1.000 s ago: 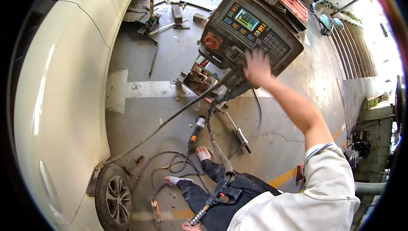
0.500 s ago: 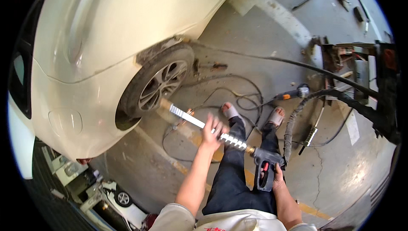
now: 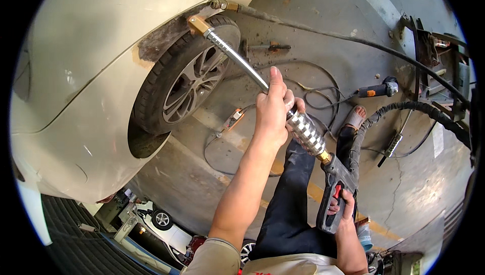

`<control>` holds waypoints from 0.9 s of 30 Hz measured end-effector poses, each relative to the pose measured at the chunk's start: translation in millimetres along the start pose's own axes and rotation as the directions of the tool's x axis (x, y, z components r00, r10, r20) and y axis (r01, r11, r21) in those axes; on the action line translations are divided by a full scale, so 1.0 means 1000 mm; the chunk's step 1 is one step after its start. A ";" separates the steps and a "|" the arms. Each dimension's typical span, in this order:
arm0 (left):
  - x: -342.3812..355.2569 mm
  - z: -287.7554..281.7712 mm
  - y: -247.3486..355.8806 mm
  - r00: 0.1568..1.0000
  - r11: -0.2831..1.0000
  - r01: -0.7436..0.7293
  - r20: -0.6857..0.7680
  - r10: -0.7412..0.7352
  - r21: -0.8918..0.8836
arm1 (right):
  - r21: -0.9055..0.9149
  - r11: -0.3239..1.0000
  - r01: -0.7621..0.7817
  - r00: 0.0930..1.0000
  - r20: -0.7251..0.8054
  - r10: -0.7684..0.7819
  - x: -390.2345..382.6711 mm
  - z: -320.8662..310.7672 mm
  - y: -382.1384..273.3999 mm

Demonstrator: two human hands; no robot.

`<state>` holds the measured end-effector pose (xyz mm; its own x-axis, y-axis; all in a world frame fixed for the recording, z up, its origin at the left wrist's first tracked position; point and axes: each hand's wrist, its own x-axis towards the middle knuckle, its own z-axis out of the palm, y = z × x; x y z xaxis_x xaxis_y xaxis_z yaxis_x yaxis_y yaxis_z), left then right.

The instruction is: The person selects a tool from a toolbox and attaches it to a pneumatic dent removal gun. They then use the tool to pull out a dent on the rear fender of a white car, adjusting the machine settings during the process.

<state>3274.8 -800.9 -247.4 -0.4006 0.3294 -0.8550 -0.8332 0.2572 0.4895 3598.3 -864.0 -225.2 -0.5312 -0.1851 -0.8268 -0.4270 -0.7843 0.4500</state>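
Observation:
A long dent-pulling spot welder (image 3: pixel 309 133) slants across the view, with a silver shaft, a ribbed metal cylinder and a black pistol grip. My left hand (image 3: pixel 273 110) is closed round the shaft just above the cylinder, thumb pointing up along it. Round the black grip (image 3: pixel 337 189), my right hand (image 3: pixel 345 208) is closed, its fingers by the red trigger. The tool's brass tip (image 3: pixel 198 24) lies over the scuffed wheel-arch edge (image 3: pixel 156 47) of a pale car (image 3: pixel 86 73); I cannot tell whether they touch. A thick black cable (image 3: pixel 356 148) runs beside the grip.
Below the arch is a wheel (image 3: pixel 194 85). A brass-ended clamp (image 3: pixel 225 5) on the arch holds another black cable (image 3: pixel 353 37). An angle grinder (image 3: pixel 379 89), a hammer (image 3: pixel 268 47) and loose cords lie on the floor. A metal rack (image 3: pixel 444 67) stands at right.
The tool's tip has risen from beside the wheel rim to the upper wheel arch. My left hand, blurred with loose fingers before, is wrapped round the shaft. My view has shifted.

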 end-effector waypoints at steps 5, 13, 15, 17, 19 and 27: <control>-0.003 -0.017 0.006 1.000 0.999 -0.001 0.029 0.002 -0.040 | -0.012 1.000 -0.025 1.000 0.007 0.025 0.000 0.015 0.012; -0.019 -0.014 0.005 0.998 0.999 -0.050 0.025 0.050 0.003 | 0.062 0.996 -0.066 0.998 -0.019 0.067 -0.018 0.016 0.023; -0.017 -0.017 0.002 0.998 0.998 -0.056 0.032 0.055 0.012 | 0.073 0.995 -0.063 0.997 -0.028 0.066 -0.020 0.017 0.024; -0.017 -0.018 0.002 0.998 0.998 -0.057 0.034 0.057 0.021 | 0.075 0.995 -0.070 0.997 -0.020 0.072 -0.020 0.017 0.024; -0.017 -0.017 0.002 0.998 0.998 -0.052 0.032 0.051 0.030 | 0.075 0.995 -0.069 0.997 -0.020 0.071 -0.019 0.017 0.023; -0.019 -0.017 0.003 0.996 0.997 -0.070 0.050 0.070 0.008 | 0.063 0.996 -0.057 0.998 -0.020 0.058 -0.023 0.017 0.025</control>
<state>3273.6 -821.5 -232.8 -0.4383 0.3915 -0.8091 -0.7998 0.2408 0.5498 3587.1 -869.1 -189.5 -0.5405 -0.2421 -0.8057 -0.4414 -0.7337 0.5166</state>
